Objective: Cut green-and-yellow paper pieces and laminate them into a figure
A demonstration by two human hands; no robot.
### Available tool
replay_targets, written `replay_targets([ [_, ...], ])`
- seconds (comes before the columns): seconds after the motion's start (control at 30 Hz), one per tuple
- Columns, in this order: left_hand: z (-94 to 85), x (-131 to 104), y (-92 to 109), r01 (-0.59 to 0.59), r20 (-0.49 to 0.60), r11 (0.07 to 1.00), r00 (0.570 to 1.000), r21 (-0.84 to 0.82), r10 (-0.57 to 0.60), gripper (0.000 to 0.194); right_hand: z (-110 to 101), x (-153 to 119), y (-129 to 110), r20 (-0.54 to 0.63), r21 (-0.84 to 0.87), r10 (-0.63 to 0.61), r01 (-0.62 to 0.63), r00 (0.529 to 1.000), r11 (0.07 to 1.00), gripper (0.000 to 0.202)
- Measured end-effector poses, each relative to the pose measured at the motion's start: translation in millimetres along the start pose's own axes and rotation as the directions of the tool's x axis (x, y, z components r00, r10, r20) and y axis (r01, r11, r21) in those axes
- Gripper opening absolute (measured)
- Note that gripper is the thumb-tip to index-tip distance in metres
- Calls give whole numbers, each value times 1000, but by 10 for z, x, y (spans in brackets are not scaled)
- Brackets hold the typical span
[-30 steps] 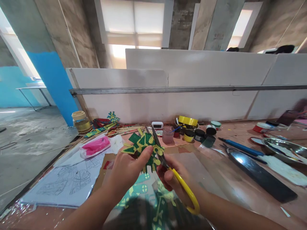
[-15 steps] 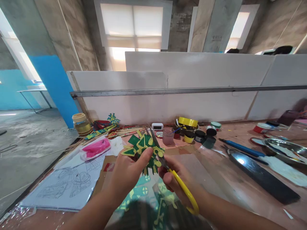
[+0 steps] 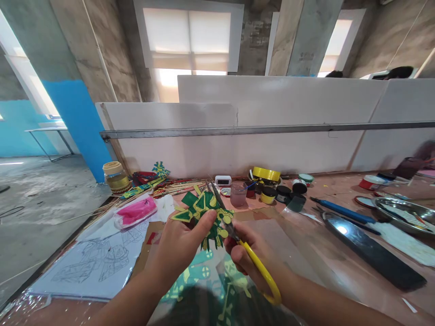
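My left hand (image 3: 185, 237) pinches a green and yellow painted cutout (image 3: 201, 209) with a jagged, leafy outline, its thumb lying on top. Wrapped around the yellow handles of a pair of scissors (image 3: 261, 267) is my right hand (image 3: 246, 249). The scissor blades point up and away, slightly parted at the tips, and cross the cutout's right side. Below both hands, more green and yellow painted pieces (image 3: 200, 271) lie under clear plastic. My fingers hide parts of the cutout and of the lower blades.
Left are line drawings (image 3: 91, 262), a pink packet (image 3: 137, 210) and a glass jar (image 3: 116, 178). Along the back stand a white timer (image 3: 223, 180), a cup of cloudy water (image 3: 238, 194) and several paint jars (image 3: 268, 194). A black elongated object (image 3: 372, 251) and a metal bowl (image 3: 408, 210) are right.
Almost nothing differs. The view has tilted very slightly, while both hands, the cutout and the scissors keep nearly the same position.
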State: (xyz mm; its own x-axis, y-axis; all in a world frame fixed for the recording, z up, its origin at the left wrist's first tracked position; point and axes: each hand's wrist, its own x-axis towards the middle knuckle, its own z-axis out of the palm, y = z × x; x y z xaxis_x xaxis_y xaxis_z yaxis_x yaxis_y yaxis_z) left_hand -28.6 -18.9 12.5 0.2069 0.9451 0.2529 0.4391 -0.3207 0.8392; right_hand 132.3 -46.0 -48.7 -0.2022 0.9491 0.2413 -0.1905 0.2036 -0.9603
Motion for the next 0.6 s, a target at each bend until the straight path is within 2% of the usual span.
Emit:
replay_targets([
  [0.23, -23, 31, -13, -74, 30, 985, 996, -156, 80, 31, -12, 2, -6, 6, -13, 43, -43, 999, 999, 68],
  [0.33, -43, 53, -2, -121, -23, 965, 993, -234, 119, 34, -11, 16, 33, 40, -2, 60, -60, 997, 998, 68],
  [0.4, -47, 52, 4, -132, -58, 966, 991, -223, 122, 33, -6, 9, 43, 50, -1, 65, -65, 997, 998, 70],
  [0.5, -31, 22, -3, -143, -26, 985, 990, -98, 141, 30, -26, -9, 30, 82, -180, -8, 22, 997, 983, 61],
  [0.6, -5, -14, -31, -166, 23, 986, 986, -18, 167, 27, -88, -13, -2, 111, -378, -65, 103, 992, 920, 32],
])
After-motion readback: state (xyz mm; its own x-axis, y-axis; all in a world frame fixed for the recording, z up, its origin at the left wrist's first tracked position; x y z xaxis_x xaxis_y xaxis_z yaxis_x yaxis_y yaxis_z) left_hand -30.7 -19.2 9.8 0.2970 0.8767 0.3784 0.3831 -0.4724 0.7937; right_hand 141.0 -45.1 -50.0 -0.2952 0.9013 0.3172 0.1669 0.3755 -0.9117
